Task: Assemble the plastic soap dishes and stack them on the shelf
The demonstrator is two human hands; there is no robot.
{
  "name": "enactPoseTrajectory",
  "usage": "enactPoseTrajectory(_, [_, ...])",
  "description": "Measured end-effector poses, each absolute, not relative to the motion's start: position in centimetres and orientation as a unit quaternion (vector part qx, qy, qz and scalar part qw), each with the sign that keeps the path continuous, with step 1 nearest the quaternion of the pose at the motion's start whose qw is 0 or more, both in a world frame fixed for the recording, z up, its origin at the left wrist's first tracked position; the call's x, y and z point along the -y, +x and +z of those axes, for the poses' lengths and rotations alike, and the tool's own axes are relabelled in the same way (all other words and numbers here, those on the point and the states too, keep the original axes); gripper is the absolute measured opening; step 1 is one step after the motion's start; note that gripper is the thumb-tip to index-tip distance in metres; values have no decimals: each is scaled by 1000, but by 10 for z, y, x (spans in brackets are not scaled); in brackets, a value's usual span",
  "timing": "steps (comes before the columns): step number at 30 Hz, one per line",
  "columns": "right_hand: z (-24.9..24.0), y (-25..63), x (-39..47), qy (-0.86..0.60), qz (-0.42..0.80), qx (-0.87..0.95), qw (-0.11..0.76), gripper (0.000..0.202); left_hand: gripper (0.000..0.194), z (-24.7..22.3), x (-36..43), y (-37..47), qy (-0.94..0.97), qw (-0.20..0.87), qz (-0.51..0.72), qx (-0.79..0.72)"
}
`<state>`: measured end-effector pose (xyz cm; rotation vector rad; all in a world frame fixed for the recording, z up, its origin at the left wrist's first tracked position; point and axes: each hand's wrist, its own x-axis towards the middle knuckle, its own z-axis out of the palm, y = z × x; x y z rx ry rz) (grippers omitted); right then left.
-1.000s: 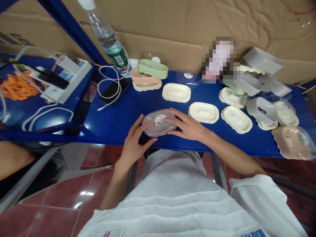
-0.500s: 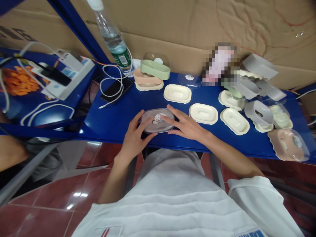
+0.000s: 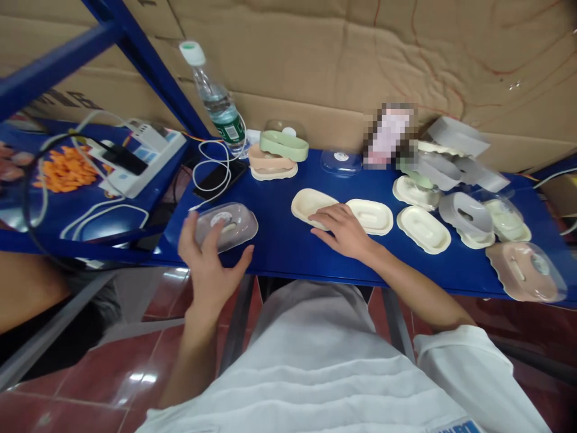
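Left hand: I see my left hand (image 3: pixel 210 267) with the thumb and the fingers wide apart, around the near left part of the lidded grey box (image 3: pixel 241 225). If the fingers press on it, I cannot tell.
Right hand: my right hand (image 3: pixel 347 231) has the fingers bent over the right end of the nearest cream tray (image 3: pixel 304 201). If they pinch it, I cannot tell.
Grey box: it lies flat on the blue table (image 3: pixel 274 258), at the left, with a round sticker under my fingers.
Cream row: the second cream tray (image 3: pixel 374 218) is partly behind the right hand; the third cream tray (image 3: pixel 424 230) lies further right.
Right end: there I find a grey cover (image 3: pixel 462 210) and a peach box (image 3: pixel 518 276) with a clear lid.
Back edge: a green piece (image 3: pixel 283 146) rests on a peach piece (image 3: pixel 270 161); a water bottle (image 3: pixel 220 111) stands to their left.
Left shelf: a white power strip (image 3: pixel 135 177) lies beside orange pieces (image 3: pixel 70 170).
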<state>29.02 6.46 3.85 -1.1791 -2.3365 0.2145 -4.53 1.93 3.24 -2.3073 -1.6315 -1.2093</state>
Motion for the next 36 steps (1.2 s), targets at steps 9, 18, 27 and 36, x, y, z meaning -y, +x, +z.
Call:
enactPoseTrajectory(9, [61,303,-100,-483,15,840,247,40,68,22,-55,47,-898,-59,-195,390])
enactPoseTrajectory(18, [58,256,-240,-508,37,819,263,52,39,5,-35,14,-857,-96,-283,420])
enactPoseTrajectory(27, [64,282,-155,-433,20,836,336,38,61,4,-31,10,-812,-149,-361,435])
enactPoseTrajectory(36, [43,297,-33,-406,46,859,308,38,70,2,-31,12,-787,-157,-411,432])
